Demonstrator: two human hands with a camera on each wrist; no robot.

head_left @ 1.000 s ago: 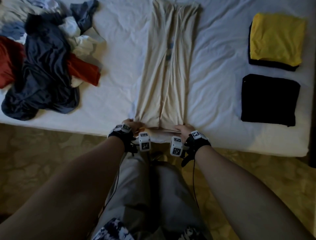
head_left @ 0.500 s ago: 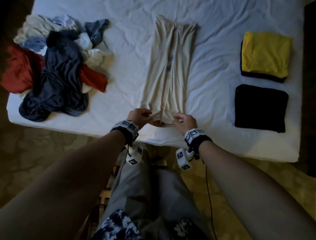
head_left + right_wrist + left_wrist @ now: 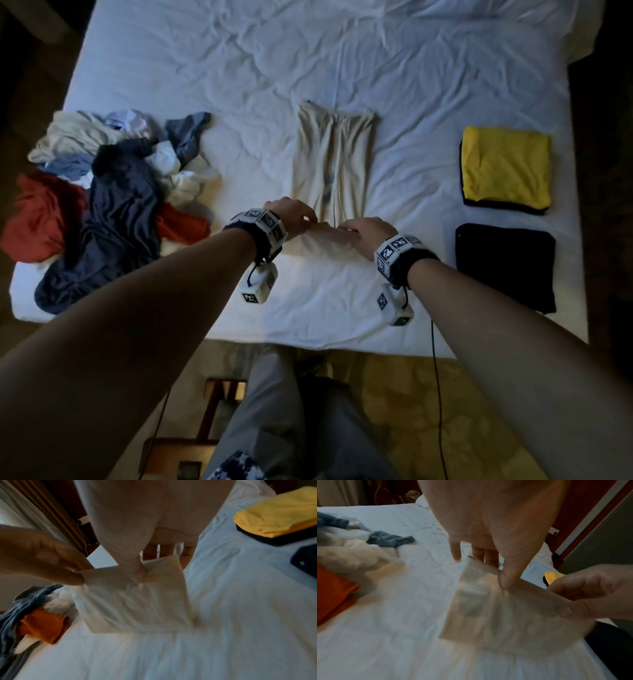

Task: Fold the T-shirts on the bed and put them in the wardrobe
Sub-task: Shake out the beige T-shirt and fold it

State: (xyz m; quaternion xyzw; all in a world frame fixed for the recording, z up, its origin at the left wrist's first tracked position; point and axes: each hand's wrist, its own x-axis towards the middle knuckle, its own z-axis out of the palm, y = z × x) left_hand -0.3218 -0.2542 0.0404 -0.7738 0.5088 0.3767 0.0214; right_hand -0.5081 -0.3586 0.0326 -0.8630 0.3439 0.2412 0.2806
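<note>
A cream T-shirt, folded into a long narrow strip, lies lengthwise on the white bed. Its near end is lifted off the sheet and carried over the strip. My left hand pinches the left part of that hem between thumb and fingers. My right hand pinches the right part the same way. Both hands hold the hem level above the middle of the strip.
A heap of unfolded shirts in navy, red, white and grey lies at the left. At the right sit a folded yellow shirt on a dark one and a folded black shirt. The bed's near edge borders patterned floor.
Both hands lifted the shirt's near hem from the bed edge and carried it away from me over the strip. The camera view has pulled back and up.
</note>
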